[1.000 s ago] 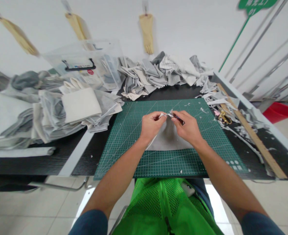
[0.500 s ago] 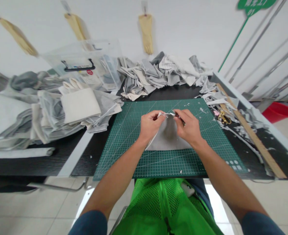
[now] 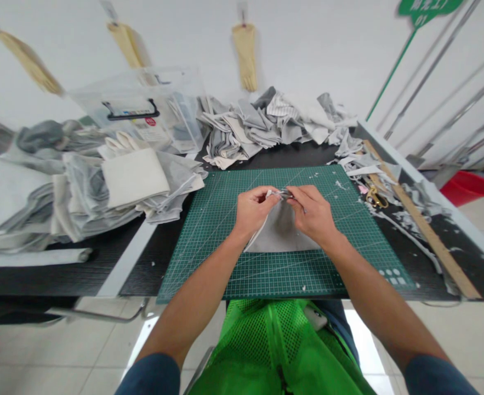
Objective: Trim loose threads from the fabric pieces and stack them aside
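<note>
A piece of grey cloth (image 3: 280, 233) lies on the green cutting mat (image 3: 209, 241), its far edge raised off the mat. At that raised edge my left hand (image 3: 255, 209) is closed, pinching the cloth between thumb and fingers. My right hand (image 3: 312, 213) is closed round small metal snips (image 3: 285, 193), mostly hidden by the fingers. The tip of the snips meets the cloth edge close to my left fingertips. Whether the blades are apart is too small to tell.
Heaped grey and cream cloths (image 3: 137, 175) lie at left, with more cloth pieces (image 3: 262, 120) behind the mat. A clear plastic box (image 3: 176, 123) stands at the back left. Gold-handled scissors (image 3: 376, 198), a wooden ruler (image 3: 426, 236) and fabric scraps lie on the right.
My right hand has shifted slightly left, bringing the snips closer to my left fingertips. The left hand and the cloth stay nearly in place.
</note>
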Demonstrator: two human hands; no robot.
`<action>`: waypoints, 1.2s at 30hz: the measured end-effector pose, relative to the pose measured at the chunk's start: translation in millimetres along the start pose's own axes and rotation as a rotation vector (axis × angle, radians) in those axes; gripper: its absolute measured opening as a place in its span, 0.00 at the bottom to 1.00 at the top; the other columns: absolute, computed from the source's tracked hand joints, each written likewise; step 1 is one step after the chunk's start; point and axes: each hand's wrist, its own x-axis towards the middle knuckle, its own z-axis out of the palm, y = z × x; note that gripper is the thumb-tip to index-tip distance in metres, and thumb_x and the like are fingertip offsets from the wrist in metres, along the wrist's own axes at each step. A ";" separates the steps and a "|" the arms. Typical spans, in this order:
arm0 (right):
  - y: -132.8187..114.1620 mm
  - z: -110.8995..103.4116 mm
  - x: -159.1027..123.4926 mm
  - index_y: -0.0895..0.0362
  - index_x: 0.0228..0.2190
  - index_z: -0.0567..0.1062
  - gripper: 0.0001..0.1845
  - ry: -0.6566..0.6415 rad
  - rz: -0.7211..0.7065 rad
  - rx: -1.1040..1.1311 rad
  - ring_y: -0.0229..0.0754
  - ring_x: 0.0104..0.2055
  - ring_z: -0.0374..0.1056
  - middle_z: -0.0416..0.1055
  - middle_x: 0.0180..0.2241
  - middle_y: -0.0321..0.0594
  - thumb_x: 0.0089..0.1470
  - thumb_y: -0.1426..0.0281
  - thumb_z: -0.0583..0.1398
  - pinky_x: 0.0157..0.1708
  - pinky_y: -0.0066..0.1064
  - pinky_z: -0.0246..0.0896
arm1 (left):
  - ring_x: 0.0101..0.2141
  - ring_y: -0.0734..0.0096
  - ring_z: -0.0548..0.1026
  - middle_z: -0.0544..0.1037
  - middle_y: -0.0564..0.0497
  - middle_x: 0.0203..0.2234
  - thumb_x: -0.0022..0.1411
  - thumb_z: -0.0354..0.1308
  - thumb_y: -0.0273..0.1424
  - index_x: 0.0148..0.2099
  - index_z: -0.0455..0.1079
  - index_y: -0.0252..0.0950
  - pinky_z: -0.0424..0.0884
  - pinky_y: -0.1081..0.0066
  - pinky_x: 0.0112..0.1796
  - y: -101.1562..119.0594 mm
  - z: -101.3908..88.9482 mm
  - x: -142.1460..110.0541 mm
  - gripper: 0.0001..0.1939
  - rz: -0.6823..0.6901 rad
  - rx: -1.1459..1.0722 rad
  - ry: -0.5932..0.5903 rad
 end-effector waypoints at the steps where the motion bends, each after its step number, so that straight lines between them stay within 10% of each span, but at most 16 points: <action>1: -0.6 -0.1 0.3 0.54 0.56 0.77 0.18 -0.001 0.001 0.004 0.50 0.49 0.74 0.79 0.46 0.49 0.69 0.68 0.56 0.51 0.45 0.73 | 0.26 0.75 0.73 0.82 0.52 0.28 0.58 0.68 0.35 0.37 0.83 0.37 0.69 0.74 0.29 0.0 0.1 -0.2 0.07 0.003 -0.005 -0.006; 36: -5.5 1.1 0.7 0.55 0.52 0.79 0.16 0.009 0.009 0.068 0.47 0.47 0.75 0.80 0.44 0.47 0.71 0.67 0.54 0.48 0.41 0.74 | 0.29 0.73 0.76 0.84 0.51 0.29 0.58 0.69 0.36 0.37 0.84 0.38 0.72 0.72 0.32 -7.7 3.5 -2.4 0.07 -0.003 -0.028 -0.031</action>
